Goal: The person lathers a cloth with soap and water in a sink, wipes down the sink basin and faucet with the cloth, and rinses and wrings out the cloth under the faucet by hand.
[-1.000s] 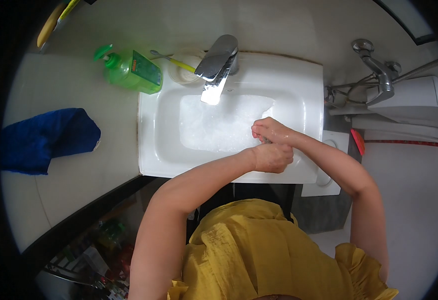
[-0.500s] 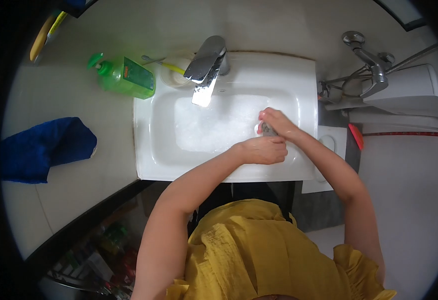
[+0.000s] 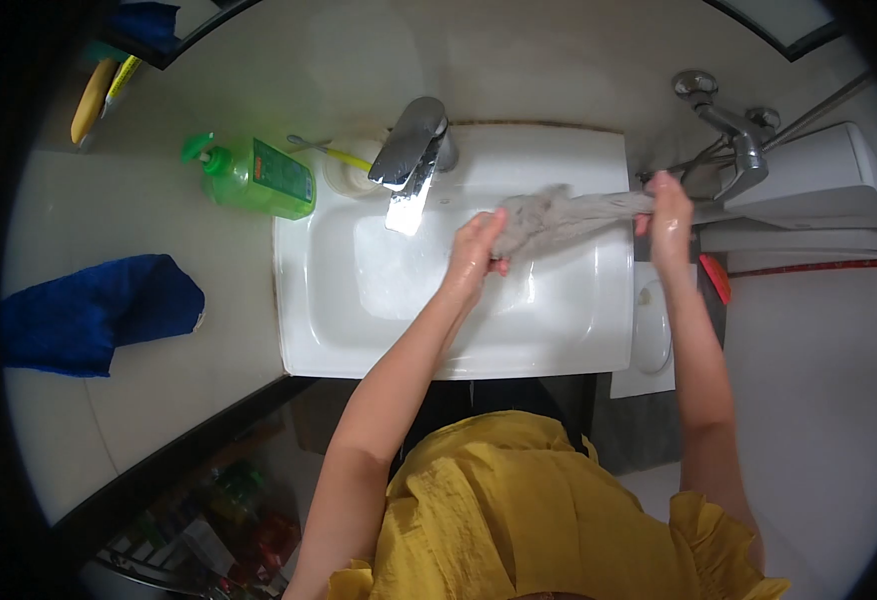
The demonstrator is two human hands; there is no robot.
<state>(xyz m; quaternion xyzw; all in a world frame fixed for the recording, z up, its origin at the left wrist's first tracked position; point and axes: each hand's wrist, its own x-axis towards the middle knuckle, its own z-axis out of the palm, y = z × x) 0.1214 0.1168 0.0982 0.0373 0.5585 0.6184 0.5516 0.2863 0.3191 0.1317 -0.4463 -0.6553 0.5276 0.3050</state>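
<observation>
A wet grey cloth (image 3: 574, 218) is stretched between my two hands above the right half of the white sink (image 3: 304, 300). My left hand (image 3: 476, 250) is closed around its bunched left end, over the middle of the basin. At the other end, my right hand (image 3: 670, 218) grips the narrower, twisted part, just past the sink's right rim. Whitish water lies in the basin below. The chrome faucet (image 3: 414, 150) stands behind and to the left of the cloth.
A green pump bottle (image 3: 264, 178) and a toothbrush (image 3: 344, 156) stand at the sink's back left. A blue cloth (image 3: 109, 305) lies on the left counter. On the right are a wall-mounted shower tap (image 3: 744, 150) and a toilet (image 3: 829, 180).
The grey cloth, bunched low between both hands before, is now raised and pulled out lengthwise. My left hand moved left and up, my right hand to the right. The view shifted slightly.
</observation>
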